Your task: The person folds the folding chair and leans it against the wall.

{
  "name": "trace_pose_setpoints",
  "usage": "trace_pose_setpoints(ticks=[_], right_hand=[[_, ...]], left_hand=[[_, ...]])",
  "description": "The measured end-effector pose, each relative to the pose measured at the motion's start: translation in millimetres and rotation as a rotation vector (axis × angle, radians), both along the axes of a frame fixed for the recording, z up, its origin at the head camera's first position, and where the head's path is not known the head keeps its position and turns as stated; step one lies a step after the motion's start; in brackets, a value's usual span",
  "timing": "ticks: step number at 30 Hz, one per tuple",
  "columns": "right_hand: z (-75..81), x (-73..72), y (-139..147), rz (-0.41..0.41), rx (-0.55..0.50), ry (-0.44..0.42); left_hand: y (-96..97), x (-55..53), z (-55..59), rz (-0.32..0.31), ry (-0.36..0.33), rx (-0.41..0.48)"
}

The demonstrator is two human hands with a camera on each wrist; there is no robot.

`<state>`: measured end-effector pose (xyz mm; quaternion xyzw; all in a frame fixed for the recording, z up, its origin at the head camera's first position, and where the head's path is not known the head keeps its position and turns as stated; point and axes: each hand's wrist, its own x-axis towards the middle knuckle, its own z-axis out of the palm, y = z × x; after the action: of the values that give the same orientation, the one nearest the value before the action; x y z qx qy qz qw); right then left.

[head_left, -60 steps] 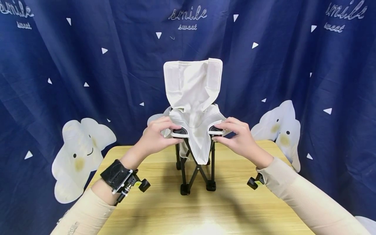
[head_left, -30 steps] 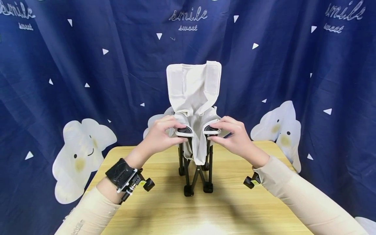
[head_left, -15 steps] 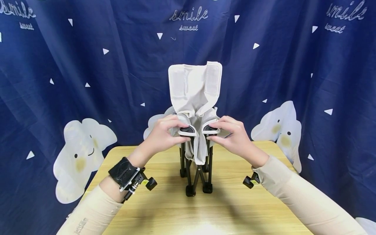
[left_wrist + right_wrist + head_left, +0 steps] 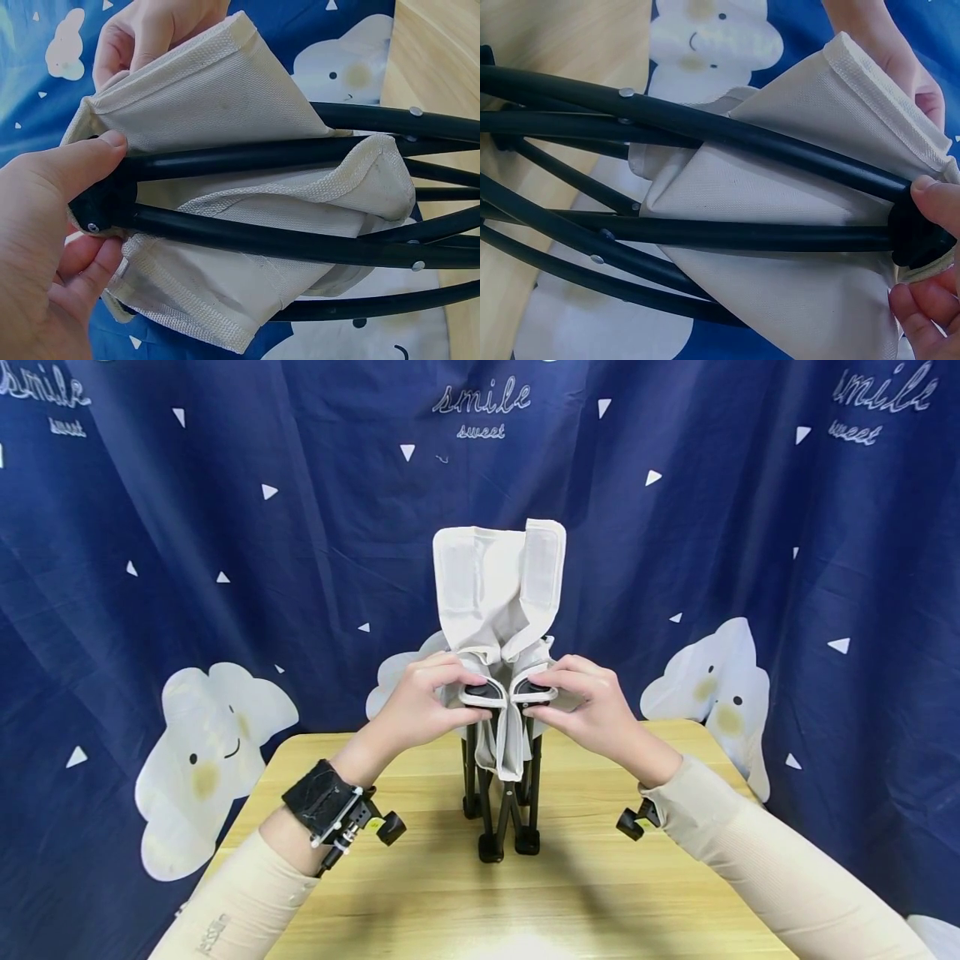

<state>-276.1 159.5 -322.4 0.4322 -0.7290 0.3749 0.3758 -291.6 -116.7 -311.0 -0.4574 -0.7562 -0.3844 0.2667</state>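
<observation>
A small folding chair (image 4: 498, 585) with white fabric and black crossed legs (image 4: 510, 810) stands on the table, its frame drawn narrow. My left hand (image 4: 420, 702) grips the left front corner of the seat, fingers above and thumb beneath the black corner piece (image 4: 483, 691). On the other side my right hand (image 4: 588, 697) holds the matching right corner (image 4: 534, 688) the same way. Both corners sit close side by side, and the seat cloth (image 4: 510, 743) sags in a fold between them. In the left wrist view the thumb presses against a black plastic joint (image 4: 105, 199) where two tubes meet.
A wooden table (image 4: 637, 877) lies under the chair. Behind it hangs a dark blue curtain (image 4: 337, 510) with white clouds and triangles. Each wrist carries a small camera, the left one on a black strap (image 4: 321, 797).
Both hands have moved toward each other, bringing the front seat corners almost together. The legs have drawn closer, the seat cloth has folded down, and the backrest has narrowed.
</observation>
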Motion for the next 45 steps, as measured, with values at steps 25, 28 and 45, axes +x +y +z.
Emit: trace_pose_setpoints(ticks=[25,28,45], right_hand=[[3.1,-0.4,-0.1,-0.005,0.026,-0.006],[3.1,-1.2,0.0,-0.003,0.027,0.0],[0.2,0.1,-0.2,-0.038,0.03,0.031]], left_hand=[[9.0,-1.8,3.0,-0.007,0.014,-0.015],[9.7,-2.0,3.5,-0.013,0.012,-0.018],[7.9,4.1,-1.6,-0.002,-0.019,0.025]])
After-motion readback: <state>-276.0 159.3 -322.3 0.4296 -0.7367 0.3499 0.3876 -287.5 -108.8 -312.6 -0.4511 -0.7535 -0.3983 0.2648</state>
